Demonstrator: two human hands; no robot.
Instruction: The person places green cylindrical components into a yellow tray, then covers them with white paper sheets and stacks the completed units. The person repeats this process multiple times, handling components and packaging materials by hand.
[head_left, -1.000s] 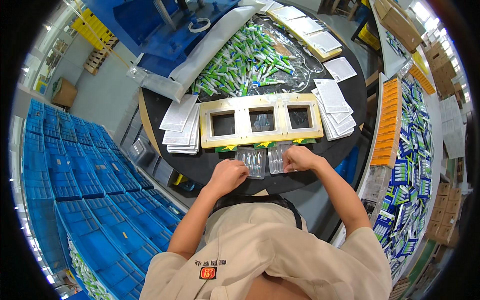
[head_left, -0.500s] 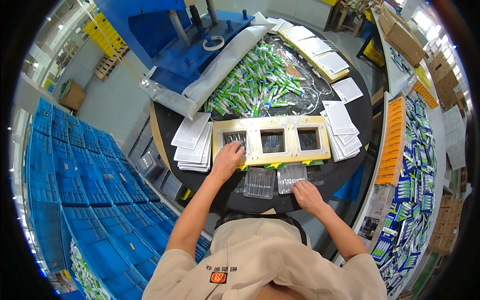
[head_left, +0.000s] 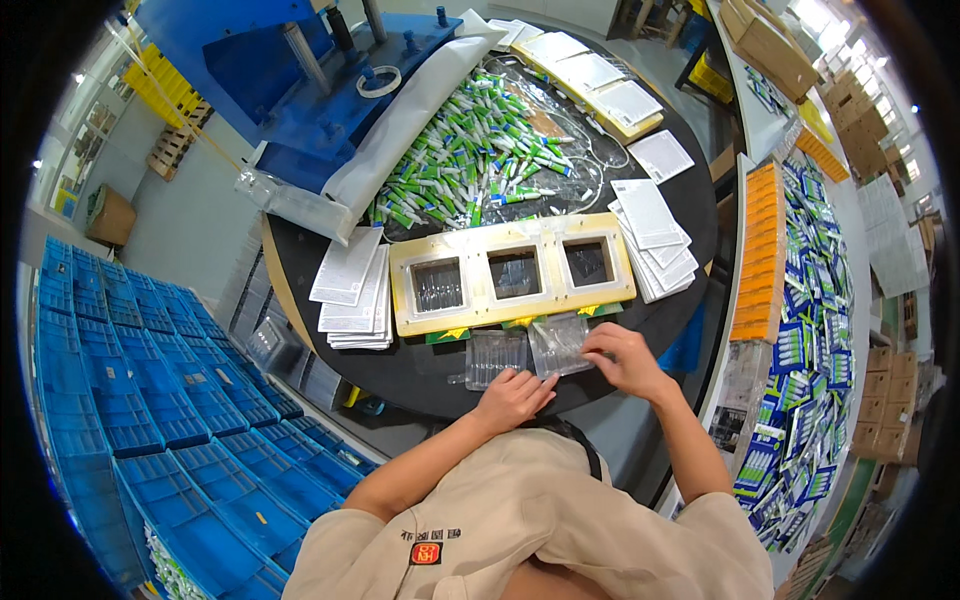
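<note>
A yellow frame (head_left: 510,240) with three rectangular openings lies on the round black table (head_left: 400,370). Its left opening holds a clear blister tray (head_left: 437,286). Two clear blister trays lie side by side in front of the frame. My left hand (head_left: 513,397) rests at the near edge of the left tray (head_left: 493,355), fingertips touching it. My right hand (head_left: 625,360) pinches the near right edge of the right tray (head_left: 558,342). A heap of green and white tubes (head_left: 470,160) lies beyond the frame.
White card stacks sit left (head_left: 352,290) and right (head_left: 655,235) of the frame. A blue machine (head_left: 320,70) stands at the back left. Blue crates (head_left: 130,400) fill the floor on the left, and a shelf of packaged goods (head_left: 800,330) runs along the right.
My left hand has drawn back from the frame's left opening to the trays near the table edge. My right hand has moved up onto the right tray.
</note>
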